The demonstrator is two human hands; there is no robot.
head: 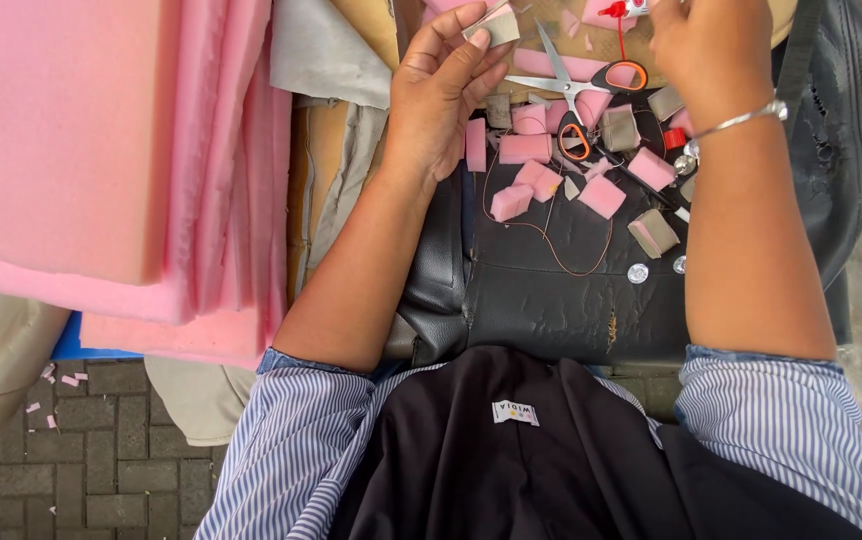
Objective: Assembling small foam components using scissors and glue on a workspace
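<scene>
**Grey pad in hand, glue at the far edge**

Your left hand (439, 100): fingertips pinch a small grey pad (496, 27), held above the black seat (551, 290) near its far edge. Your right hand (696, 45): closed about a red-tipped tube (619, 10), grip partly out of frame. Between them: scissors (571, 95). Below: pink foam cubes (526, 150), more grey pads (654, 232), a thin cord (551, 255). Left: stacked foam sheets (101, 150). Step, judged: pad being readied for gluing; next calls for steadily bringing tube tip and pad together.

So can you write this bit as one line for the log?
left hand: holds small grey fabric-covered block | right hand: above orange-handled scissors | pink foam cubes on black leather seat
</scene>
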